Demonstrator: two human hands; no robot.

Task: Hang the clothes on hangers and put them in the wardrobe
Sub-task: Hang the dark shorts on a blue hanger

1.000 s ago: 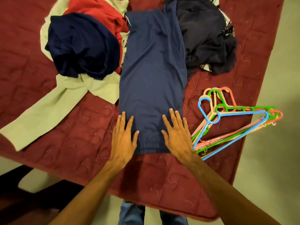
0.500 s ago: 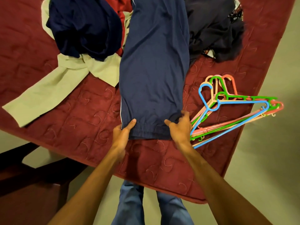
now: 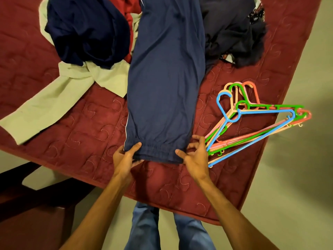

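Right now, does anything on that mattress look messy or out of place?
Nothing is damaged. The hangers lie in a tangled stack whose ends jut past the mattress edge, and the spare clothes sit in a crumpled heap. Only the navy trousers lie flat.

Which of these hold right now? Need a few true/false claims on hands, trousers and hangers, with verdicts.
1. The left hand grips the elastic hem of the navy trousers. True.
2. The right hand holds the blue hanger. False: that hanger lies on the red mattress; the hand is at the trousers' hem.
3. The hanger pile lies to the right of the trousers. True.
4. One garment is already on a hanger. False: every visible hanger is bare.
5. The pale green shirt lies on top of the trousers. False: it lies to their left, partly under a dark blue garment.
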